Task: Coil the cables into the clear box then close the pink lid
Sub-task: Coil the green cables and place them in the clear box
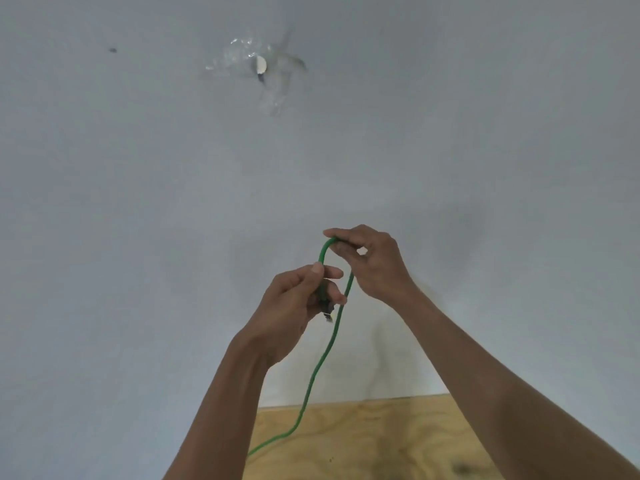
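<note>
Head view: the left hand [294,299] pinches the green cable [320,365] near its plug [328,311]; the right hand [370,261] pinches the loop's top. The tail trails over the bench [381,445] and may snag, springing the loop open.

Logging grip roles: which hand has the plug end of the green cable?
The left hand: the connector sticks out just below its fingers. The right hand only pinches the top of the green cable loop.
</note>
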Action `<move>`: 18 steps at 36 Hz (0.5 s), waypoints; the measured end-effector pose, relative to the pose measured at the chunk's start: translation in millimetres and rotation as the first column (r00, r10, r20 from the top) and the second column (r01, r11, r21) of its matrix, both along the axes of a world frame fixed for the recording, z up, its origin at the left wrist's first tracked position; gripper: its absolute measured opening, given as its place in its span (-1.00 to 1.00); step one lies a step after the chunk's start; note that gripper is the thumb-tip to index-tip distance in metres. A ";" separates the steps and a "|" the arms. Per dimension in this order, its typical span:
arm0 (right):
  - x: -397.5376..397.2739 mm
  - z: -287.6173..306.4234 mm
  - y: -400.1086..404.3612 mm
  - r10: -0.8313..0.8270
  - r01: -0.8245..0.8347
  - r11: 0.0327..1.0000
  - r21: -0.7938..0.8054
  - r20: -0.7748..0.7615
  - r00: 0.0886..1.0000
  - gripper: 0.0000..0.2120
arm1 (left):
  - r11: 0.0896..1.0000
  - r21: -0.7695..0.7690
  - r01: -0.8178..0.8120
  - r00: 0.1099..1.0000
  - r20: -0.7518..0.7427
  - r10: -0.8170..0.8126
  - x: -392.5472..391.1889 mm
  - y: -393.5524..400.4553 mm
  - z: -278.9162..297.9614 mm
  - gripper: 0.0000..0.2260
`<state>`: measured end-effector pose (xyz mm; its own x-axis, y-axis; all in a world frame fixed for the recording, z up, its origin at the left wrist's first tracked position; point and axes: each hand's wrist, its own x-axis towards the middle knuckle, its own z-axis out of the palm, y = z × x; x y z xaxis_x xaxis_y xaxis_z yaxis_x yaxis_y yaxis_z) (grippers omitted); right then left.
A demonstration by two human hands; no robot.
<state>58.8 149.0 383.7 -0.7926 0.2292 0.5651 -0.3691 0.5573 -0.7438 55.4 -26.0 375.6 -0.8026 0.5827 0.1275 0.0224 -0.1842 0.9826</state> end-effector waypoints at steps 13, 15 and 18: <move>-3.2 -22.3 37.0 0.364 -0.261 0.868 -0.423 0.183 0.913 -0.63 | 0.962 0.274 0.006 0.974 0.214 -0.068 -4.4 59.3 7.5 -0.74; -1.4 -30.4 36.8 0.362 -0.267 0.881 -0.391 0.193 0.912 -0.61 | 0.948 0.317 -0.017 0.965 0.253 -0.067 -5.4 62.3 9.1 -0.75; 2.0 -43.8 27.8 0.337 -0.252 0.908 -0.335 0.223 0.915 -0.74 | 0.925 0.374 -0.061 0.956 0.288 -0.053 -9.2 67.5 13.2 -0.80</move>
<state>60.8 176.8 339.9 -0.9610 0.0829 0.2637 -0.2438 0.1954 -0.9499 46.2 41.5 388.9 -0.8396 0.5340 0.0994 -0.2486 -0.5405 0.8038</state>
